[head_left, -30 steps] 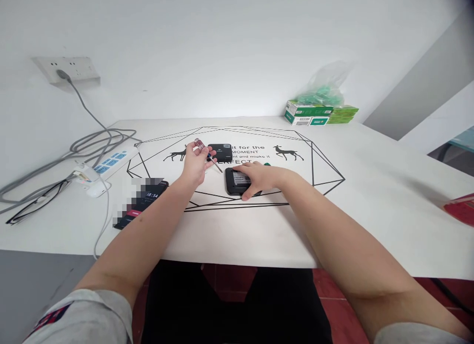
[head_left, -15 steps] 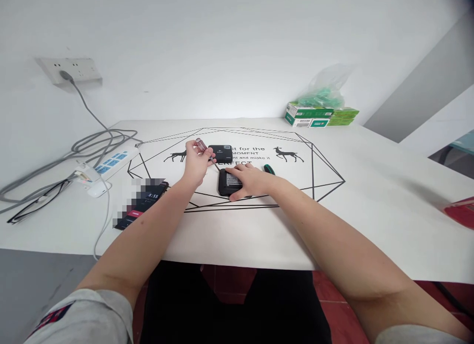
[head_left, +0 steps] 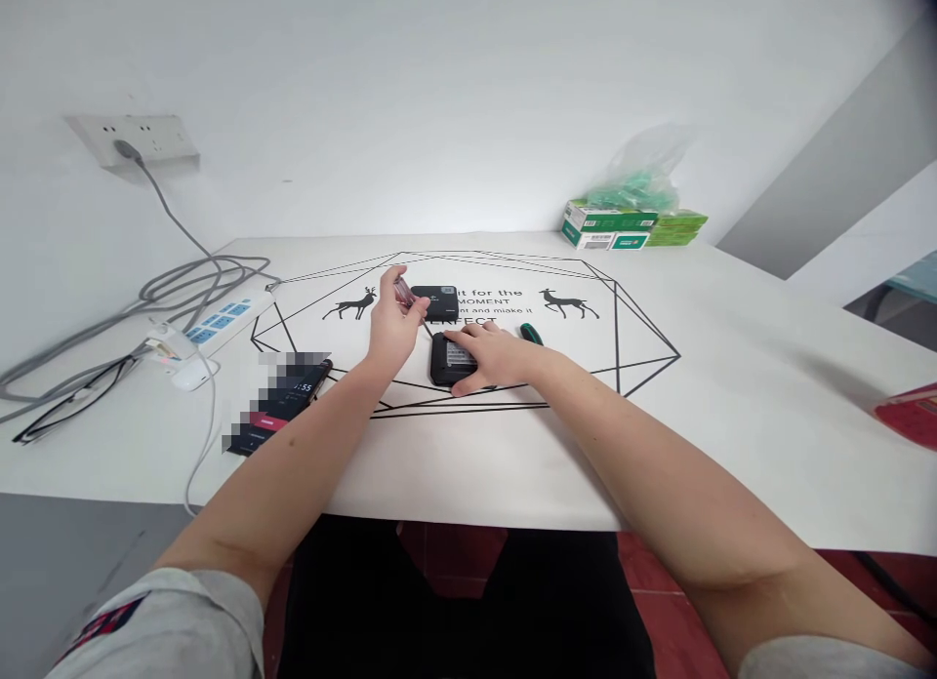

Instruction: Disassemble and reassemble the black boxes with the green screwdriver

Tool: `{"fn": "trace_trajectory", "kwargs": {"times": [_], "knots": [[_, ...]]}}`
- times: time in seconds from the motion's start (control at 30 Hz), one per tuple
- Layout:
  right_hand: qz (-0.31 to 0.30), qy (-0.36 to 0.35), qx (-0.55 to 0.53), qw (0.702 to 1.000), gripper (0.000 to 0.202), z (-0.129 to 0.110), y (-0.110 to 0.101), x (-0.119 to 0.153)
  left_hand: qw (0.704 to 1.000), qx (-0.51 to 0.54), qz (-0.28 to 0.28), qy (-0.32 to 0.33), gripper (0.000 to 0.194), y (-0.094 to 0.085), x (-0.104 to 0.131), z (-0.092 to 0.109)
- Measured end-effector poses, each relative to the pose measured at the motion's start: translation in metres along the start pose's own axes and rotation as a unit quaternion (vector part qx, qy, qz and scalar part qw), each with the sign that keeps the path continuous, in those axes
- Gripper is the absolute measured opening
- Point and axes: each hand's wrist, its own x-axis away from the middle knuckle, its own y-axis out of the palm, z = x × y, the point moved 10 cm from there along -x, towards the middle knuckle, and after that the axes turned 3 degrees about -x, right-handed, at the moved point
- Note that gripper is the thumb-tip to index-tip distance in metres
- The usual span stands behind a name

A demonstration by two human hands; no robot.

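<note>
Gripping the screwdriver (head_left: pixel 402 293) by its slick-looking handle, our left hand (head_left: pixel 393 332) angles it; our right hand (head_left: pixel 504 354) clasps the stiff-looking case (head_left: pixel 440 363) edge-to-edge.

Tilted screwdriver (head_left: pixel 402 291), flat black device (head_left: pixel 440 360)

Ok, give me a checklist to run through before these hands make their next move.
1. Left hand has hold of the screwdriver: ok.
2. Right hand rests on the labelled black device: ok.
3. Screwdriver tip properly seated: cannot tell, too small to make out.
4. Space beside the left fingers free: not ok, the second black box lies right there.
5. Grey cable away from both hands: ok.
</note>
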Motion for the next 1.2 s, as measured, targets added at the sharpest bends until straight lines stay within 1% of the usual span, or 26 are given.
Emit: {"fn": "trace_trajectory", "kwargs": {"times": [0.13, 0.27, 0.37, 0.43, 0.57, 0.67, 0.73, 0.8, 0.87, 0.97, 1.03, 1.1, 1.2], "knots": [[-0.001, 0.002, -0.002, 1.000, 0.115, 0.001, 0.001, -0.001, 0.994, 0.062, 0.029, -0.090, 0.069, -0.002, -0.005, -0.021], [-0.003, 0.008, -0.005, 1.000, 0.115, 0.001, 0.001, 0.000, 0.978, 0.106, 0.054, -0.169, 0.065, -0.005, -0.003, -0.037], [0.002, 0.007, -0.012, 1.000, 0.116, 0.001, 0.000, -0.001, 0.960, 0.132, 0.058, -0.241, 0.061, -0.003, 0.003, -0.050], [0.005, 0.007, -0.016, 1.000, 0.117, 0.002, 0.000, -0.001, 0.950, 0.151, 0.060, -0.268, 0.061, -0.002, 0.006, -0.054], [-0.001, 0.000, -0.028, 1.000, 0.117, 0.006, 0.001, -0.002, 0.944, 0.159, 0.063, -0.282, 0.065, -0.002, 0.006, -0.056], [-0.008, -0.043, -0.046, 0.998, 0.116, 0.009, 0.000, -0.003, 0.940, 0.143, 0.057, -0.306, 0.073, -0.003, 0.006, -0.061], [-0.011, -0.078, -0.052, 0.995, 0.116, 0.009, 0.000, -0.004, 0.937, 0.134, 0.039, -0.321, 0.080, -0.001, 0.007, -0.063], [-0.016, -0.098, -0.056, 0.993, 0.116, 0.011, 0.000, -0.005, 0.936, 0.126, 0.008, -0.328, 0.083, 0.003, 0.008, -0.064], [-0.021, -0.104, -0.058, 0.993, 0.117, 0.012, 0.001, -0.005, 0.938, 0.121, -0.019, -0.325, 0.083, 0.006, 0.008, -0.062], [-0.023, -0.104, -0.061, 0.992, 0.118, 0.013, 0.001, -0.006, 0.940, 0.119, -0.036, -0.317, 0.084, 0.008, 0.010, -0.059], [-0.022, -0.098, -0.063, 0.993, 0.119, 0.014, 0.001, -0.007, 0.936, 0.117, -0.067, -0.326, 0.083, 0.014, 0.015, -0.058], [-0.021, -0.087, -0.065, 0.994, 0.119, 0.015, 0.001, -0.007, 0.934, 0.105, -0.098, -0.328, 0.078, 0.022, 0.020, -0.056], [-0.022, -0.076, -0.064, 0.995, 0.118, 0.016, 0.000, -0.006, 0.948, 0.079, -0.108, -0.290, 0.069, 0.027, 0.022, -0.047]]}}
